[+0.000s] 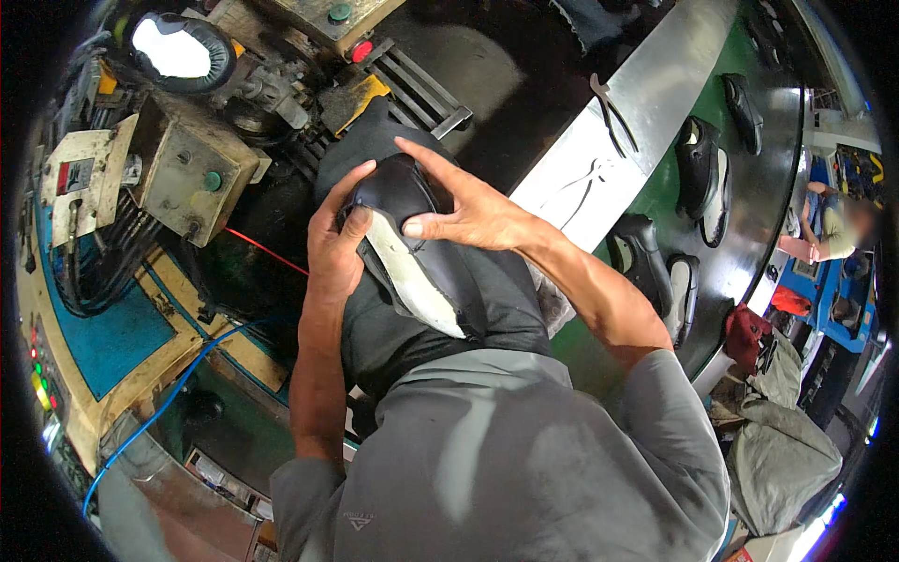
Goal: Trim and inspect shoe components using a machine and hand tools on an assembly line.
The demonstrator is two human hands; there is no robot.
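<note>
A black shoe upper (393, 187) with a long whitish insole (409, 272) facing up lies over my lap. My left hand (335, 239) grips its left side near the far, rounded end, the thumb pressed on the edge of the insole. From the right, my right hand (473, 211) holds the same end, its thumb beside the insole and its index finger stretched along the far side. Both hands are closed on the upper. The palm-side fingers and the underside of the upper are hidden.
A machine with a control box (192, 173) and cables stands at left. Pincers (613, 117) lie on the metal ledge (646, 94) at right. Beyond it, several black shoes (702, 178) rest on a green surface. A blue hose (173, 398) crosses the lower left. Another person (833, 229) is far right.
</note>
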